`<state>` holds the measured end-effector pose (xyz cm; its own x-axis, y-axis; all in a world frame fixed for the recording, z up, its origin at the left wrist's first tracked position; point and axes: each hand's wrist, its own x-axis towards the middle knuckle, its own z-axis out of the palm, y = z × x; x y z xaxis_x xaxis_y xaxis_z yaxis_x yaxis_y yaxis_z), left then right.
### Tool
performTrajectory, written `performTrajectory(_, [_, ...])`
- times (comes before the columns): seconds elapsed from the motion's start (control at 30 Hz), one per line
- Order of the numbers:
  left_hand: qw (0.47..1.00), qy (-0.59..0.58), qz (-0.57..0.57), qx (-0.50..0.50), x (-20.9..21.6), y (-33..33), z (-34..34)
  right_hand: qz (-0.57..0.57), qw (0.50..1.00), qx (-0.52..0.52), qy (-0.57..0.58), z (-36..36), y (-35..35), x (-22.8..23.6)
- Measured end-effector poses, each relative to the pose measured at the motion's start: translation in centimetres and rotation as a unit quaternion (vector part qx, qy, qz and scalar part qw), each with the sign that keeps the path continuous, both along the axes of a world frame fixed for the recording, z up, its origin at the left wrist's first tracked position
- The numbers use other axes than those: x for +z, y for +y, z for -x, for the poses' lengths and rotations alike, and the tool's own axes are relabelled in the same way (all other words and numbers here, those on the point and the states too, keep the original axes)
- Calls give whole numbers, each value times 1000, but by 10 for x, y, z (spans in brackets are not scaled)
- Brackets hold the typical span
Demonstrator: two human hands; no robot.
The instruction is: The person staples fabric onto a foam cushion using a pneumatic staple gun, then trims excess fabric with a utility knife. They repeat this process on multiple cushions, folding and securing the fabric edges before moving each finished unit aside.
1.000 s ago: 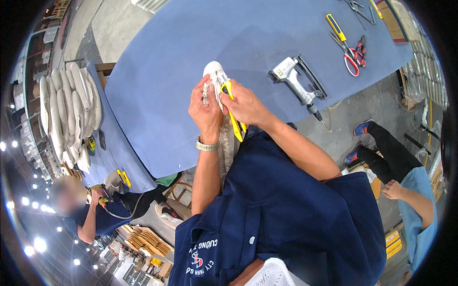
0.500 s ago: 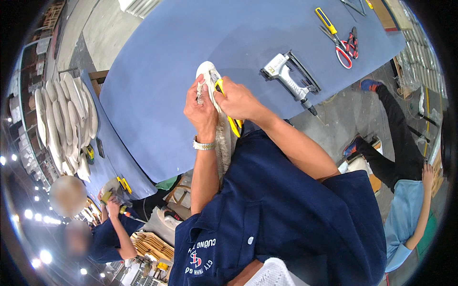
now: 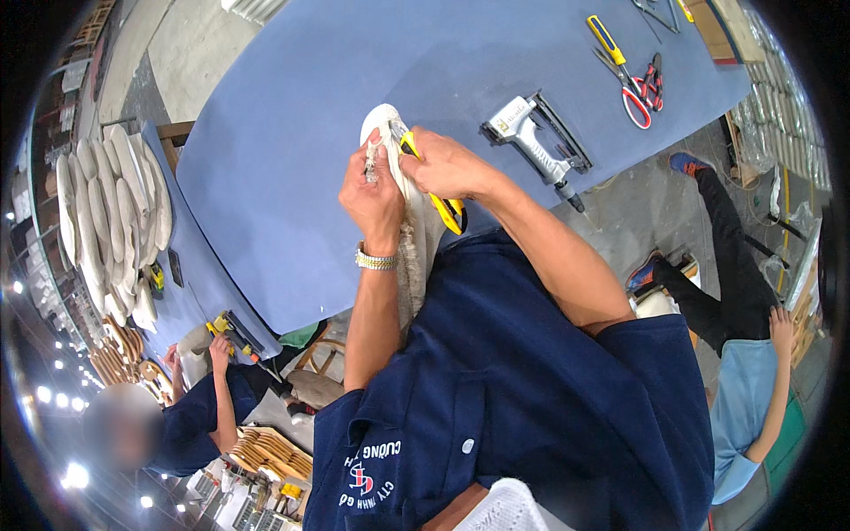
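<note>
A long, cream fabric-covered padded piece (image 3: 382,118) stretches from above the blue table back against my shirt. My left hand (image 3: 372,205), with a metal watch at the wrist, is closed on it. Thumb and fingers there also pinch a frayed fabric strip (image 3: 371,157) near the rounded end. In my right hand (image 3: 445,166) is a yellow and black utility knife (image 3: 452,215). Its front end rests at the edge of the padded piece, close to the left fingers; the blade tip is hard to make out.
On the blue table (image 3: 301,177) lie a silver staple gun (image 3: 536,142), red-handled scissors (image 3: 634,104), pliers (image 3: 653,81) and a yellow-handled tool (image 3: 606,37). Padded pieces (image 3: 111,203) are piled at left. One co-worker (image 3: 208,407) works at lower left; another (image 3: 748,389) stands at right.
My right hand has shifted slightly right, and the utility knife's rear end has swung right and up. The left hand keeps its pinch. The co-worker at lower left has moved their hands.
</note>
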<state>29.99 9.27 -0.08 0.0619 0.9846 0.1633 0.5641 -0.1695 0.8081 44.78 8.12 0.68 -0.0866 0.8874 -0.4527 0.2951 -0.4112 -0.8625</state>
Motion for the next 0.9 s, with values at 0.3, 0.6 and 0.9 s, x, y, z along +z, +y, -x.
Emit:
performTrajectory(0.3, [1000, 5, -30, 4, -5, 0, 0, 26, 997, 44, 53, -7, -2, 0])
performTrajectory(0.6, [999, 21, -21, 29, -1, -5, -3, -11, 999, 46, -1, 0, -14, 2])
performTrajectory(0.9, [998, -36, -29, 30, 0, -5, -3, -17, 1000, 9, 16, 10, -28, -5])
